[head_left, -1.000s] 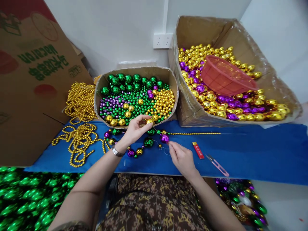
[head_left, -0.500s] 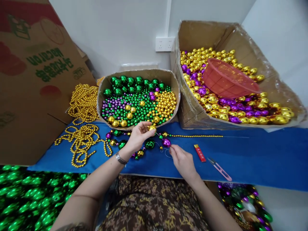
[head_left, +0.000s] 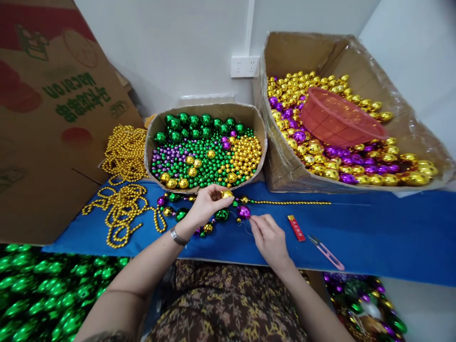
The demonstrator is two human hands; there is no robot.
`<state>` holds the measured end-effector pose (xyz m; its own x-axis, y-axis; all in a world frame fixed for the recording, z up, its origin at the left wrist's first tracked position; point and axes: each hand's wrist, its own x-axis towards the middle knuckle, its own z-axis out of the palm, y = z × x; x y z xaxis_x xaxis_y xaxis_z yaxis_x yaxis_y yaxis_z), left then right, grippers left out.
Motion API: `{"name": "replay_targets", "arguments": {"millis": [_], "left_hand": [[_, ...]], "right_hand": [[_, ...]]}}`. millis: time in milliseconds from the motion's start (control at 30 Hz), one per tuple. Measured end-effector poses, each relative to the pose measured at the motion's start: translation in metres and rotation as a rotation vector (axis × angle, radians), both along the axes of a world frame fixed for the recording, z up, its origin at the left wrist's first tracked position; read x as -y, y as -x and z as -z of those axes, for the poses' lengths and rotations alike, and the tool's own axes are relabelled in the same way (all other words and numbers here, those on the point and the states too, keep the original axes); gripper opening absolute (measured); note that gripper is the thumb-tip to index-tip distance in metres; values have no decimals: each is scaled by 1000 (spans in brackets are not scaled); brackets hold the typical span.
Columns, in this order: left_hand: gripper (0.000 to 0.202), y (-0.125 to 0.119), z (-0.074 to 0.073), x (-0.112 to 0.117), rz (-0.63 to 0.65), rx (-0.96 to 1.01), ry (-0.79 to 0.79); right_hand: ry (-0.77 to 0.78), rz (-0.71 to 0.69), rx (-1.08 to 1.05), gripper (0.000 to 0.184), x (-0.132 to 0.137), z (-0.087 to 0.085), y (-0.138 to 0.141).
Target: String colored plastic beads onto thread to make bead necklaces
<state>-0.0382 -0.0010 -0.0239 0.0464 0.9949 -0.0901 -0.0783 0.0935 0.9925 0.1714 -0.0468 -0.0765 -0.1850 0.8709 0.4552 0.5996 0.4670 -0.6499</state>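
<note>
My left hand (head_left: pixel 204 205) pinches a gold bead (head_left: pixel 227 194) just above the blue table top (head_left: pixel 374 232). My right hand (head_left: pixel 268 236) is closed in a pinch on a thin thread beside a purple bead (head_left: pixel 244 212). Between the hands lies a partly strung chain of green, gold and purple beads (head_left: pixel 199 216). A thin strand of tiny gold beads (head_left: pixel 292 203) runs off to the right. Behind my left hand stands a round cardboard tub (head_left: pixel 257 123) filled with green, purple and gold beads.
A big cardboard box (head_left: pixel 281 164) at the right holds gold and purple beads and a pink basket (head_left: pixel 337 118). Gold bead strands (head_left: pixel 121 199) pile at the left. A red lighter (head_left: pixel 296 227) and pink snips (head_left: pixel 327 253) lie right of my hands. Green beads (head_left: pixel 42 294) fill the lower left.
My left hand has brought the gold bead down from the tub's edge toward the purple bead. My right hand has stayed at the thread. The view has shifted a little downward.
</note>
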Motion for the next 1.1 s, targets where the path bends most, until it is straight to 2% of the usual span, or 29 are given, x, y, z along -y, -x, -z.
{"name": "replay_targets", "arguments": {"millis": [67, 200, 333, 400, 467, 500, 600, 633, 700, 800, 900, 1033, 1100], "left_hand": [[36, -1, 1, 0, -10, -46, -44], [37, -5, -1, 2, 15, -103, -74], [40, -7, -10, 8, 131, -109, -99], [40, -3, -16, 7, 213, -110, -122], [38, 10, -22, -1, 178, -177, -173], [36, 20, -26, -10, 100, -254, -220], [27, 63, -33, -50, -274, -626, -399], [24, 79, -34, -67, -368, -754, -412], [23, 108, -35, -100, -449, -963, -355], [21, 133, -29, -137, -334, -1125, -255], [15, 138, -21, -153, -277, -1133, -240], [13, 133, -19, -148, -321, -1135, -253], [15, 126, -22, -135, -384, -990, -266]], "right_hand": [[172, -57, -172, 22, -1, 4, 1], [561, -148, -656, 32, -5, 16, 8], [727, -174, -938, 39, -6, 22, 15], [748, -195, -1003, 39, -6, 21, 15], [739, -216, -1024, 38, -7, 19, 12], [728, -223, -1019, 38, -7, 18, 10], [700, -226, -987, 37, -8, 14, 4], [697, -225, -988, 36, -8, 13, 3], [692, -221, -1006, 35, -9, 11, 2], [687, -223, -996, 35, -9, 10, 5], [683, -221, -981, 35, -8, 9, 9], [695, -205, -1003, 37, -8, 7, 11], [698, -205, -1001, 36, -7, 7, 12]]}}
